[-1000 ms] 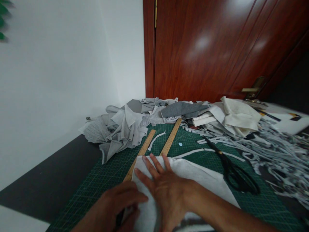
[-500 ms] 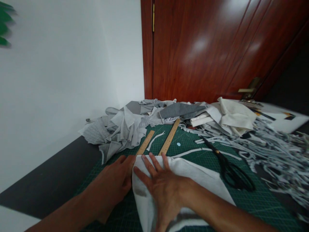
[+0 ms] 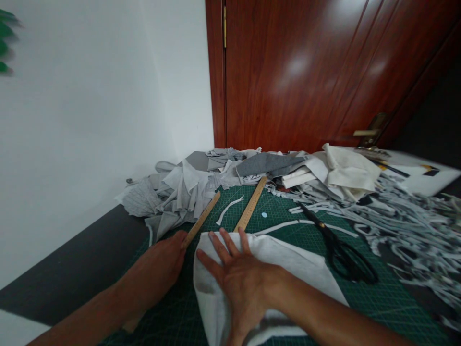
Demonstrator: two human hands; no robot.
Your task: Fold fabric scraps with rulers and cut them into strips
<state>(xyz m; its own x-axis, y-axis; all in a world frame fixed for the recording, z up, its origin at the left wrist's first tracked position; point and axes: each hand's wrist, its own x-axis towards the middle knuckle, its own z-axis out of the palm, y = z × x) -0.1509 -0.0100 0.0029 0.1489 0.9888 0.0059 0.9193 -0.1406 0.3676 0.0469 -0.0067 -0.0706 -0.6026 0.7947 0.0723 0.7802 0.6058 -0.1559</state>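
Note:
My left hand (image 3: 165, 259) is closed around the near end of a wooden ruler (image 3: 202, 219), just left of a folded piece of whitish fabric (image 3: 295, 259). With fingers spread, my right hand (image 3: 241, 278) lies flat on that fabric, its fingertips near the far edge. Beyond the fabric lies a second wooden ruler (image 3: 252, 204), its near end meeting the fabric's edge. A short white fabric strip (image 3: 229, 209) rests between the two rulers. Black scissors (image 3: 338, 250) lie to the right of the fabric.
A green cutting mat (image 3: 389, 307) covers the work surface. Grey fabric scraps (image 3: 180, 192) are heaped at the back left, with cream cloth (image 3: 351, 173) at the back right. Many thin grey strips (image 3: 414, 230) pile up on the right. A wooden door (image 3: 288, 72) stands behind.
My left hand has moved left, away from the fabric's edge, and the ruler in it has slid left out of contact with the fabric. My right hand stays pressed on the fabric.

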